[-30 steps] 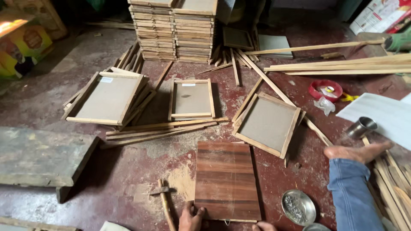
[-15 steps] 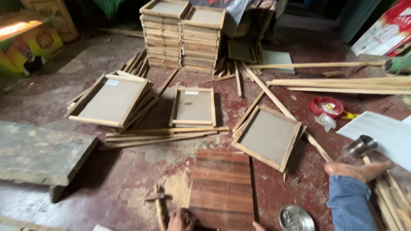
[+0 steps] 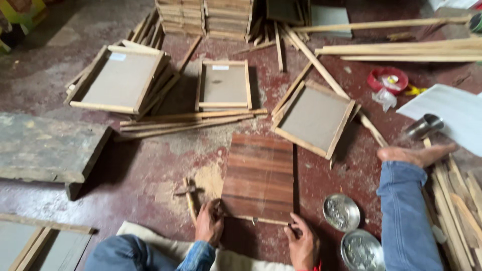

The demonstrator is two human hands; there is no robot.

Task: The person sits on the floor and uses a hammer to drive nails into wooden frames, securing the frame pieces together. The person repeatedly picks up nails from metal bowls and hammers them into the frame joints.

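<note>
View from above of a person seated on a dark red workshop floor [image 3: 165, 165] dusted with sawdust. Directly in front of them lies a striped brown wooden board [image 3: 259, 175], flat on the floor, its long axis running away from the person, tilted slightly to the right at the far end; its grain stripes run across its width. The near short edge sits between the two hands. The left hand [image 3: 209, 223] rests at the board's near left corner, knuckles up, fingers curled closed against the edge; whether they truly pinch it cannot be told. The right hand [image 3: 303, 246] is just beside the near right corner, fingers bent inward and together, seemingly closed on something small and dark that is too small to make out. Just left of the left hand a hammer [image 3: 190, 196] lies on the sawdust, its handle pointing toward the person. To the right stand two round metal tins [image 3: 341, 212] of small hardware, and beyond them an outstretched denim leg with a bare foot [image 3: 416, 154]. Farther out lie three shallow wooden frames [image 3: 223, 84] and loose wooden strips [image 3: 191, 120].
</note>
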